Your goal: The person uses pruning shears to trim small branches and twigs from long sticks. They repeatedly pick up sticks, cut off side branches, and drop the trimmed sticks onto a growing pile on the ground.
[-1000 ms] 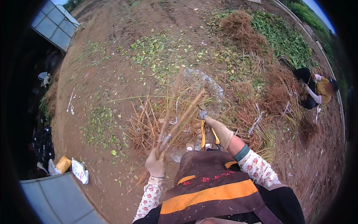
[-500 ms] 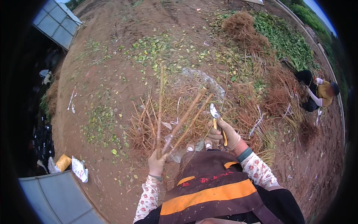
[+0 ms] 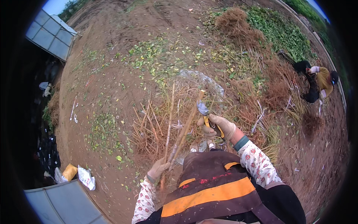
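My left hand (image 3: 159,168) is closed around the lower part of a few long, bare woody branches (image 3: 187,125), which slant up and away from me. In my right hand (image 3: 223,126) is a pair of pruning shears (image 3: 202,108) with yellow handles. Its metal head lies against the branches, just below the pale cut end of the thickest one. Whether the blades bite into the wood cannot be made out. Below the branches, a heap of cut brown twigs (image 3: 149,130) lies on the ground by my feet.
A crumpled clear plastic sheet (image 3: 203,78) lies beyond the twigs. Brushwood bundles (image 3: 278,89) and green leaves (image 3: 279,31) cover the ground to the right, where another person (image 3: 323,82) crouches. A yellow sack (image 3: 69,172) and white bag (image 3: 86,178) stand by a metal panel (image 3: 61,201) at left.
The shears have moved left, from beside the branches onto them below the thickest one's tip. My left hand has shifted slightly right and nearer to me, and the branches have drawn closer together.
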The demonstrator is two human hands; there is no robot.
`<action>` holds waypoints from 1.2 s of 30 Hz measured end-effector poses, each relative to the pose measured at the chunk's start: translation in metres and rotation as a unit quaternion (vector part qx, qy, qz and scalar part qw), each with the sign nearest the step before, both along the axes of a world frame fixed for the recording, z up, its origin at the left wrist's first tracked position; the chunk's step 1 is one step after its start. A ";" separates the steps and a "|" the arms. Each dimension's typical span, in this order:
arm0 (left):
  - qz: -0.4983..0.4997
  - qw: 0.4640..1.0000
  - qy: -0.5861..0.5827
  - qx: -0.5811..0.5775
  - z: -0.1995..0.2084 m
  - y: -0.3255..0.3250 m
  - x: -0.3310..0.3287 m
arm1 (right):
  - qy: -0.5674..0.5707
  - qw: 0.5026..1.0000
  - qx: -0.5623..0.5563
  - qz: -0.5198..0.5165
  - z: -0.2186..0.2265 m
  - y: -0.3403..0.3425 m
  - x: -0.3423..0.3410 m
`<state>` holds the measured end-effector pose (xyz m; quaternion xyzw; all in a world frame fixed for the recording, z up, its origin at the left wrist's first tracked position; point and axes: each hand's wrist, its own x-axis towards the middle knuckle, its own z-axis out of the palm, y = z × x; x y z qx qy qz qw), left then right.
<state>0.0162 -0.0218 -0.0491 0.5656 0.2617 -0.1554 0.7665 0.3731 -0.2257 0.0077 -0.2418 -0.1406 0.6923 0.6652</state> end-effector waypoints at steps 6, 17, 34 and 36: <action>-0.014 0.999 0.034 0.008 -0.023 0.009 -0.007 | 0.183 0.972 -0.042 -0.142 0.019 0.000 -0.015; 0.107 0.960 -0.022 -0.259 -0.005 -0.001 0.004 | -0.171 0.955 -0.195 0.147 0.044 0.020 -0.072; 0.146 0.924 -0.030 -0.352 -0.017 -0.004 -0.014 | 0.040 0.980 -0.085 0.173 0.013 0.033 -0.081; 0.125 0.919 -0.031 -0.372 -0.015 -0.003 -0.017 | 0.017 0.979 -0.079 0.187 0.002 0.043 -0.079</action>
